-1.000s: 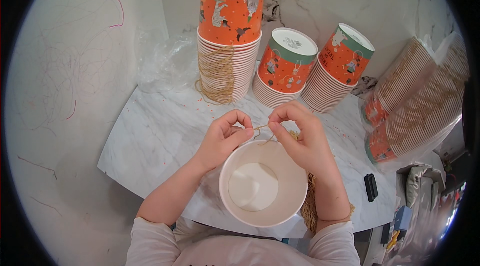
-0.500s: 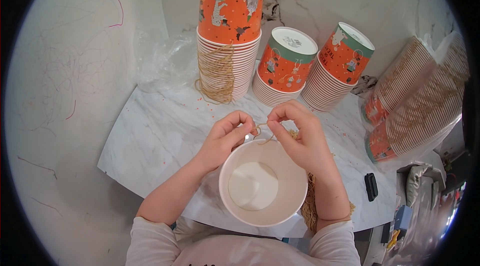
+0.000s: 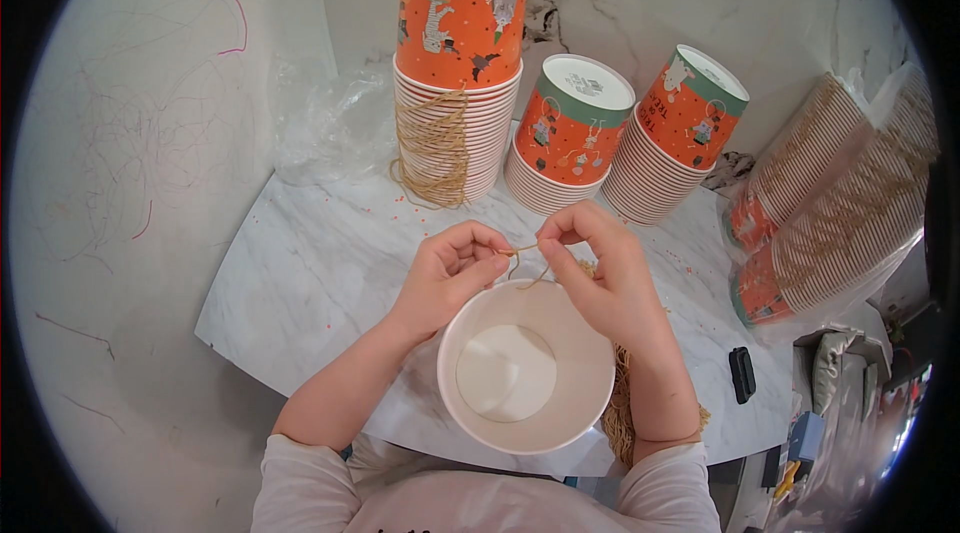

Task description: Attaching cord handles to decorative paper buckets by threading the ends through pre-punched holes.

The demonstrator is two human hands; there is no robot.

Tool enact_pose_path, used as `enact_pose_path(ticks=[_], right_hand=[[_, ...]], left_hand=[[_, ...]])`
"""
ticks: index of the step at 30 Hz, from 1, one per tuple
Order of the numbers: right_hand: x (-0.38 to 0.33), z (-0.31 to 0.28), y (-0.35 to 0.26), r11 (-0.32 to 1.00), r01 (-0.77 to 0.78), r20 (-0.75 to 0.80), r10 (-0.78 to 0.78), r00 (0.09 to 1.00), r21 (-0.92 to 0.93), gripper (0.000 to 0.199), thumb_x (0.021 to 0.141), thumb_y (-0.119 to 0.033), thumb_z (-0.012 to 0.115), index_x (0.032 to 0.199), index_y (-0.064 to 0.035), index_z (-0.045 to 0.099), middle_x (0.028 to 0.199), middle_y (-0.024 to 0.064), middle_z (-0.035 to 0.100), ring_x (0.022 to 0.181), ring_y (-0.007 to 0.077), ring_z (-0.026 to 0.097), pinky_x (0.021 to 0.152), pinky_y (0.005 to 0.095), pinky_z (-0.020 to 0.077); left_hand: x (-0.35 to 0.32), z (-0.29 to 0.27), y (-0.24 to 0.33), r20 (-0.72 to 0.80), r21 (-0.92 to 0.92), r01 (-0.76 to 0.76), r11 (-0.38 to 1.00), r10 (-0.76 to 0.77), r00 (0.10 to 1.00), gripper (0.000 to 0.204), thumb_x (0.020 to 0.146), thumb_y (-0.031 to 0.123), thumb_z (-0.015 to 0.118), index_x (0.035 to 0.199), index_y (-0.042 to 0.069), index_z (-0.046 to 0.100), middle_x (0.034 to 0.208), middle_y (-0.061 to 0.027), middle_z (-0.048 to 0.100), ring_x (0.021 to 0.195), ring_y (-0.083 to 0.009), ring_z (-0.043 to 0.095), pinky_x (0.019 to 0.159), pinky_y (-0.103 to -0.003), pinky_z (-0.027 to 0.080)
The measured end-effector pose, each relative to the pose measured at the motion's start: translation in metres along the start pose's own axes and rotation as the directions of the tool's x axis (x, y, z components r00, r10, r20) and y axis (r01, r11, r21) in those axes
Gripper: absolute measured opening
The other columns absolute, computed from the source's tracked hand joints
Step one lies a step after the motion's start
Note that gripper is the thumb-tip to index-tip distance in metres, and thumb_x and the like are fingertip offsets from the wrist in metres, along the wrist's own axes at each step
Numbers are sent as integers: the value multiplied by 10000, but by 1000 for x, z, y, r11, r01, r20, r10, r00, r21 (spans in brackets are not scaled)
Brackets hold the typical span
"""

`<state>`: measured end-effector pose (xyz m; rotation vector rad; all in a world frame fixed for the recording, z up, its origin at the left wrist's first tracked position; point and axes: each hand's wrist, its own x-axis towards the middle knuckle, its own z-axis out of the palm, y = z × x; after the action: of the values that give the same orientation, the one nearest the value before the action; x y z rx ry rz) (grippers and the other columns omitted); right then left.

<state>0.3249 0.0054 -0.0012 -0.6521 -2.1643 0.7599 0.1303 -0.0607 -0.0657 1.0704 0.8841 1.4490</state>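
A white paper bucket point(image 3: 585, 363) stands in front of me with its mouth facing up, and its inside shows no contents. Just above its far rim, a thin tan cord point(image 3: 524, 250) runs between my fingertips, with loose ends hanging toward the rim. My left hand point(image 3: 452, 268) pinches one part of the cord between thumb and forefinger. The other part is pinched by my right hand point(image 3: 598, 263). Partly hidden behind my right forearm lies a bundle of tan cords point(image 3: 619, 413) beside the bucket.
Inverted stacks of orange-and-green buckets stand at the back: a tall one point(image 3: 460, 33) with cord loops on its side, and two shorter ones point(image 3: 572, 138). Plastic-wrapped stacks point(image 3: 850, 203) lean at the right. A small black object point(image 3: 742, 375) lies on the marbled table point(image 3: 300, 273). Crumpled clear plastic point(image 3: 335, 128) sits back left.
The cord between my fingertips is pulled straighter, and its small loop has closed up. My hands have shifted only slightly; the bucket is in the same place.
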Motion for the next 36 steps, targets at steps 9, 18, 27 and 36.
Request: enact_pose_path(ticks=[9, 18, 27, 36], right_hand=[[0, 1, -7, 999, -49, 22, 49, 999, 20, 71, 896, -26, 638, 940, 8, 595, 882, 114, 615, 861, 245, 644, 719, 347, 500], [0, 0, -9, 1000, -27, 51, 27, 998, -4, 62, 882, -42, 647, 914, -5, 609, 856, 114, 617, 821, 270, 620, 798, 390, 479], [-1, -2, -12, 992, 20, 158, -1, 987, -122, 55, 883, -69, 664, 919, -48, 630, 873, 74, 633, 860, 282, 630, 1126, 536, 341], [0, -9, -11, 997, 4, 179, 9, 984, -75, 99, 896, -113, 689, 938, -37, 640, 880, 80, 655, 873, 272, 643, 960, 424, 468]], left_hand=[[-2, -2, 0, -47, 85, -64, 994, 68, 997, 82, 936, 53, 689, 1008, 36, 655, 683, 101, 479, 613, 15, 381, 562, -190, 285], [-3, -1, 0, -74, 64, -91, 994, 96, 993, 48, 958, 89, 678, 990, 57, 659, 655, 120, 461, 577, 30, 349, 520, -185, 254], [-4, 2, -5, -137, -109, -106, 988, 91, 986, 39, 986, 112, 626, 963, 103, 596, 685, 116, 498, 537, 34, 327, 475, -193, 216], [-5, 4, -3, -40, -169, -28, 985, 22, 999, 63, 1017, 144, 618, 1035, 99, 579, 773, 97, 538, 601, 34, 384, 517, -170, 272]])
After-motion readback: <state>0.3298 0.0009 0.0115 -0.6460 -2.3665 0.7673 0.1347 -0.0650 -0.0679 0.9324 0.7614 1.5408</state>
